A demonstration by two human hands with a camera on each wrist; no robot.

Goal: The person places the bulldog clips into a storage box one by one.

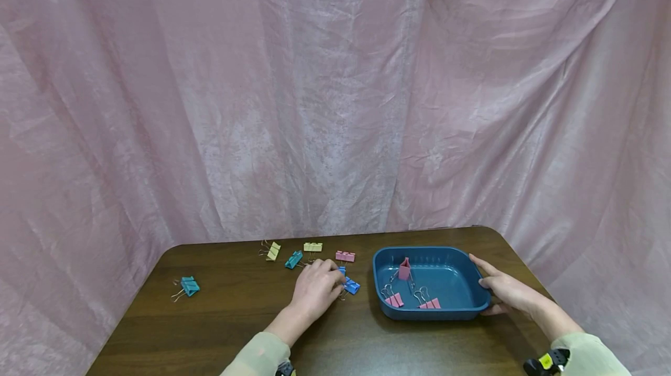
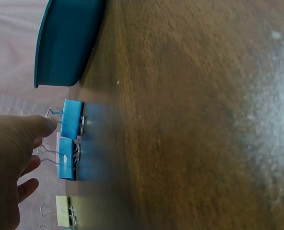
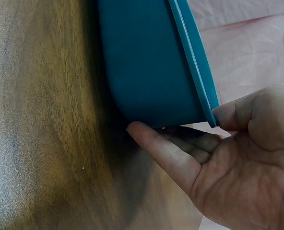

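While left hand [image 1: 314, 290] rests on dark wood-grain table [image 1: 230, 312], I see its fingers loosely curled over two blue binder clips [image 1: 350, 284], fingertip touching wire handle, nothing pinched. Left wrist view alone shows clips' folded bodies and thin wire loops [image 2: 71, 119]. Right hand [image 1: 505, 291] braces smooth teal plastic tray [image 1: 382, 300], rounded corners; right wrist view shows thumb [image 3: 230, 115] on rim, fingers [image 3: 166, 153] spread under wall. Three pink clips [image 1: 403, 269] lie inside tray, head view only.
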